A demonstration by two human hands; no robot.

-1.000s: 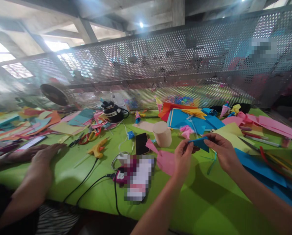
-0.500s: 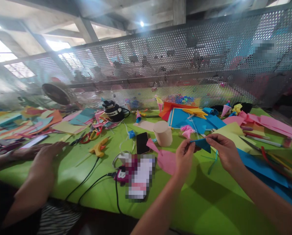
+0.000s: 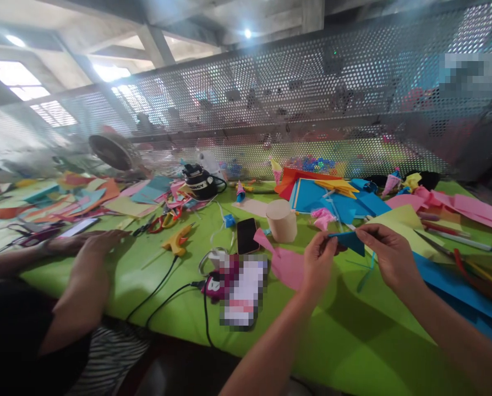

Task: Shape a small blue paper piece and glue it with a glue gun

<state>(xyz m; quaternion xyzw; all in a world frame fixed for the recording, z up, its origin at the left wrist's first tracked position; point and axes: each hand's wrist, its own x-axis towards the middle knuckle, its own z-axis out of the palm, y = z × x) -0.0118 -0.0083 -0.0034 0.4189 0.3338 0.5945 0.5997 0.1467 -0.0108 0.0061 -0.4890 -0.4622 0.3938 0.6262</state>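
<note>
A folded piece of blue paper (image 3: 352, 242), pointed at its lower right, is held up between my two hands above the green table (image 3: 312, 352). My left hand (image 3: 318, 263) pinches its left end. My right hand (image 3: 384, 253) grips the upper right corner between thumb and fingers. Beneath and left of my left hand lies a pink paper cut-out (image 3: 285, 267). Just behind the hands are a cream paper roll (image 3: 282, 223) and a small crumpled pink piece (image 3: 322, 218). A thin teal strip (image 3: 365, 278) lies below the blue paper.
Left of my arms are a phone with a lit screen (image 3: 246, 291), a dark phone (image 3: 246, 235) and a yellow glue gun (image 3: 179, 240) with its cord. Scissors (image 3: 439, 245) and blue sheets (image 3: 456, 286) lie at right. A co-worker's forearms (image 3: 85, 264) rest at left.
The whole view has shifted slightly, so things appear a little farther right. Both hands keep their hold on the blue paper, with hardly any change in its shape.
</note>
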